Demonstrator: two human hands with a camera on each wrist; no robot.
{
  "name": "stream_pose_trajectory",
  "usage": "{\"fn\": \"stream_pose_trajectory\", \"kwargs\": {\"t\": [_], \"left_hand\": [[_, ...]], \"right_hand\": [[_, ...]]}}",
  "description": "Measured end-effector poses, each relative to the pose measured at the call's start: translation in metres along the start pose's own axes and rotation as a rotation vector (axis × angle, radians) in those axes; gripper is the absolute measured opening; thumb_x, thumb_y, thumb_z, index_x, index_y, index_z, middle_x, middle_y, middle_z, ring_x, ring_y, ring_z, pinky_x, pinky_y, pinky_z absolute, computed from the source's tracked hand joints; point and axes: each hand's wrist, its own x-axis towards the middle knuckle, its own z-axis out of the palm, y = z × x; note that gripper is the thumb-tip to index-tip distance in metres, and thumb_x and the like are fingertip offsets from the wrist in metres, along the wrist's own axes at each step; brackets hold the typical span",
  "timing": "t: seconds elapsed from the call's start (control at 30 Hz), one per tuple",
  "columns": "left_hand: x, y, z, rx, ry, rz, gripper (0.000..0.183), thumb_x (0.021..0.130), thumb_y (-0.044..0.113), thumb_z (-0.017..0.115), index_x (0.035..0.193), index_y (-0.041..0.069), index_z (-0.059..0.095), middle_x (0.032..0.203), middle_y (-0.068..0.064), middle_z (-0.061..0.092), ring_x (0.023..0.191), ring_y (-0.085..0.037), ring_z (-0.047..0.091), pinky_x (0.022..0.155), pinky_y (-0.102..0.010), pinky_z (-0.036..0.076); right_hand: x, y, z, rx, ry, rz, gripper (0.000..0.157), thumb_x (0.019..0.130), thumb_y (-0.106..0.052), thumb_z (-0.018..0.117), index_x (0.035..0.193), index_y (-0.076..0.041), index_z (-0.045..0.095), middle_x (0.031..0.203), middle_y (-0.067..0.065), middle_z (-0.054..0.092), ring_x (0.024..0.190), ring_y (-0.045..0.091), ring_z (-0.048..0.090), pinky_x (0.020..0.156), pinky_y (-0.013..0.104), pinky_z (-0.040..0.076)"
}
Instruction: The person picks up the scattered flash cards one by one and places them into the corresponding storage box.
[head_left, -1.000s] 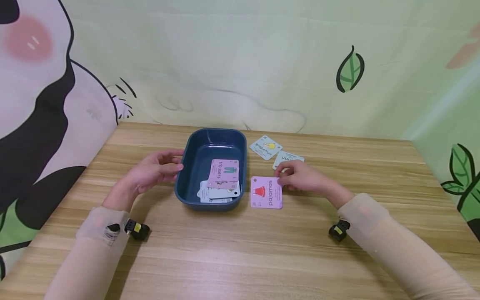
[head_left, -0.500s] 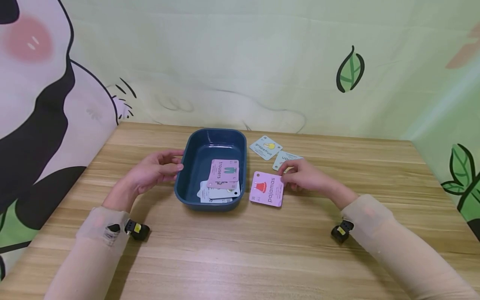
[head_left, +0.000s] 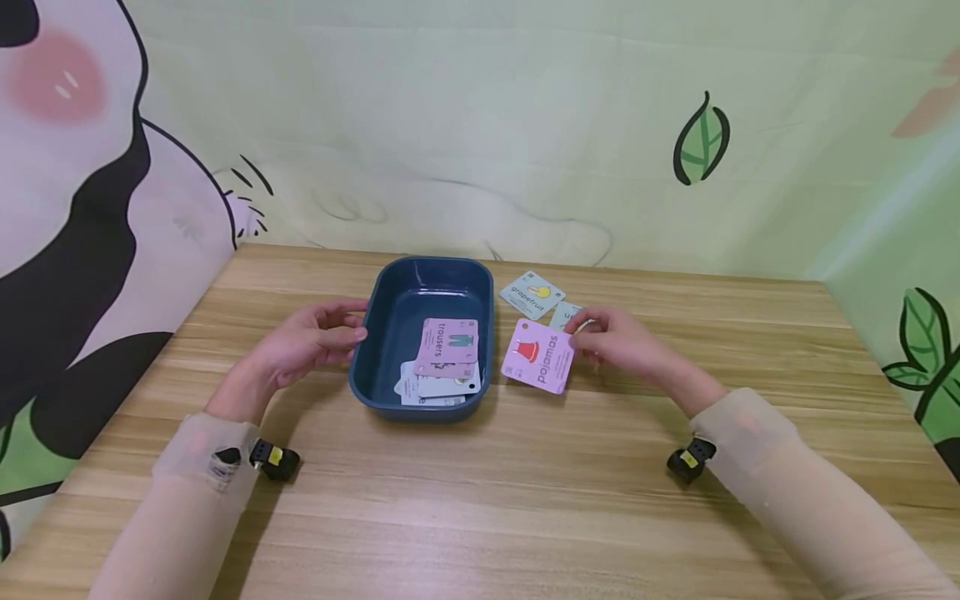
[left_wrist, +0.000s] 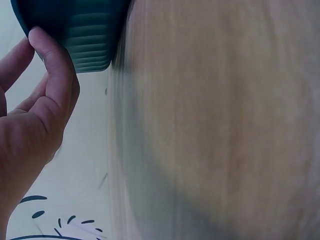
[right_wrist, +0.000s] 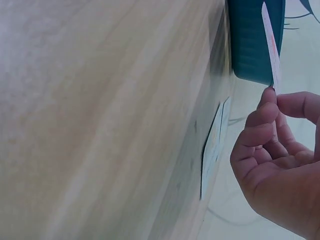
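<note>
A wood-grained table (head_left: 480, 508) bears a dark blue tray (head_left: 411, 412), a pale grapefruit card (head_left: 532, 295) and another, partly hidden card (head_left: 563, 315).

You faced a wood-grained bench (head_left: 465, 525), its boards running from side to side and a soft gleam of light lying on the surface nearer you. Behind it rose a pale green wall (head_left: 480, 142), faintly creased, with one black-outlined leaf (head_left: 701, 142) to your right. On your left loomed a big black-and-white cartoon animal (head_left: 67, 208) with a rosy cheek. The right-hand wall (head_left: 847, 225) carried leafy plants (head_left: 926, 350) and a pale diagonal streak of light.
</note>
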Motion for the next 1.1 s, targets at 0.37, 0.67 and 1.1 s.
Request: {"fn": "stream_pose_trajectory", "kwargs": {"t": [0.37, 0.67, 1.1], "left_hand": [[0.0, -0.001, 0.0, -0.009, -0.001, 0.001, 0.058, 0.103, 0.0, 0.058, 0.156, -0.001, 0.034, 0.132, -0.02, 0.045, 0.095, -0.016, 0.065, 0.086, -0.029, 0.058], [0.001, -0.001, -0.001, -0.009, -0.006, -0.002, 0.059, 0.103, 0.002, 0.06, 0.156, -0.001, 0.035, 0.131, -0.02, 0.044, 0.095, -0.017, 0.064, 0.086, -0.029, 0.058], [0.001, -0.002, -0.001, -0.008, -0.007, -0.009, 0.06, 0.103, 0.003, 0.06, 0.157, 0.0, 0.034, 0.132, -0.02, 0.044, 0.096, -0.017, 0.064, 0.088, -0.029, 0.057]], "right_hand": [[0.0, -0.013, 0.0, 0.171, 0.106, -0.055, 0.027, 0.101, -0.009, 0.06, 0.121, 0.007, 0.058, 0.093, 0.016, 0.068, 0.07, 0.015, 0.052, 0.061, 0.025, 0.04], [0.003, -0.025, 0.012, 0.25, 0.109, -0.074, 0.027, 0.1, -0.009, 0.065, 0.12, 0.008, 0.061, 0.091, 0.015, 0.071, 0.069, 0.016, 0.054, 0.059, 0.024, 0.042], [0.006, -0.044, 0.036, 0.246, 0.1, -0.026, 0.026, 0.1, -0.012, 0.067, 0.119, 0.005, 0.065, 0.104, 0.024, 0.071, 0.072, 0.024, 0.058, 0.059, 0.025, 0.045]]}}
